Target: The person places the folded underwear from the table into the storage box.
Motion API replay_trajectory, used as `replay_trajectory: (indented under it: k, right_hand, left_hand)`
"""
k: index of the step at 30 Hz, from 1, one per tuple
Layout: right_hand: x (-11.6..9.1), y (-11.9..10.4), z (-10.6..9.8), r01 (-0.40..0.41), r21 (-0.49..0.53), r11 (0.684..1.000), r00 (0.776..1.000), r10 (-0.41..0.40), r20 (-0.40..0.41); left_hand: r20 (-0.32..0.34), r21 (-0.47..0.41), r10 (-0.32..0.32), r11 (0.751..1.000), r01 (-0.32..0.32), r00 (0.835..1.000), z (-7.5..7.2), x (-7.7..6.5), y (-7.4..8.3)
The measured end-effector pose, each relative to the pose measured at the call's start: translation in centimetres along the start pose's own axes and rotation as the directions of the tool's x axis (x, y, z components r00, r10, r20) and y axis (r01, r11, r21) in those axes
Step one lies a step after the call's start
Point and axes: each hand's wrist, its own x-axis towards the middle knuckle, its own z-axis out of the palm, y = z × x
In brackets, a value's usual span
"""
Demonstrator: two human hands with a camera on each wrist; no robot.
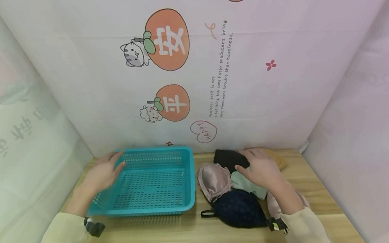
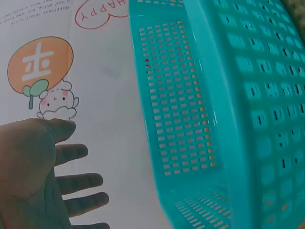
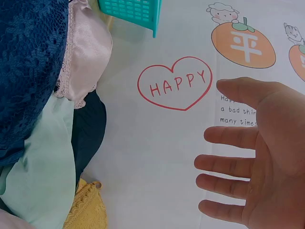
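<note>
A turquoise plastic basket (image 1: pixel 191 190) with perforated walls stands on the table, and nothing lies in it. My left hand (image 1: pixel 101 173) is over its left side; in the left wrist view this hand (image 2: pixel 28 167) has fingers spread and holds nothing. Above a group of bras hovers my right hand (image 1: pixel 263 170), its fingers extended and its palm bare in the right wrist view. Around it lie a pale pink satin bra (image 1: pixel 213 179), a navy lace bra (image 1: pixel 240 208), a black one (image 1: pixel 226 159), a mint green one (image 1: pixel 251 186) and a yellow one (image 1: pixel 276 157). Another pink piece (image 1: pixel 273 203) is partly hidden beneath my right forearm.
The wooden tabletop (image 1: pixel 156 238) runs under everything. A white printed cloth (image 1: pixel 246 87) with orange fruit drawings rises behind it, with more cloth on both sides. A black strap loop (image 1: pixel 208 214) sticks out left of the navy bra.
</note>
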Motion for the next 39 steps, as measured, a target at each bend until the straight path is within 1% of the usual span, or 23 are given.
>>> replay_trajectory:
  k: [6,12,20,25,30,36,39]
  right_hand:
    - [-0.2,0.1,0.1,-0.006,-0.002,1.000,1.000,0.006,0.012]
    - [-0.3,0.2,0.2,-0.007,0.003,1.000,1.000,0.006,0.017]
    - [-0.7,0.3,0.4,-0.014,0.016,1.000,0.999,0.013,0.034]
    - [-0.7,0.4,0.6,-0.004,0.019,1.000,1.000,0.003,0.025]
    - [-0.8,0.7,0.8,0.007,0.013,1.000,1.000,-0.008,0.019]
    - [-0.9,0.7,0.8,0.006,0.026,1.000,1.000,-0.007,0.025]
    - [-1.0,0.6,0.8,0.009,0.027,1.000,0.999,-0.010,0.032]
  left_hand:
    - [0.013,-0.015,-0.015,1.000,0.015,1.000,0.2,-0.2,-0.7]
    - [0.002,0.006,-0.003,1.000,0.003,1.000,0.5,-0.2,-1.1]
    - [-0.008,0.006,0.019,1.000,-0.019,1.000,0.4,-0.4,-2.0]
    - [0.001,-0.001,0.005,1.000,-0.005,1.000,0.4,-0.4,-2.6]
    - [0.013,-0.009,-0.015,1.000,0.015,1.000,0.7,-0.5,-3.2]
    - [0.001,-0.018,-0.010,1.000,0.010,1.000,1.2,-0.5,-4.3]
    - [0.007,-0.023,-0.012,1.000,0.012,1.000,1.2,-0.7,-4.7]
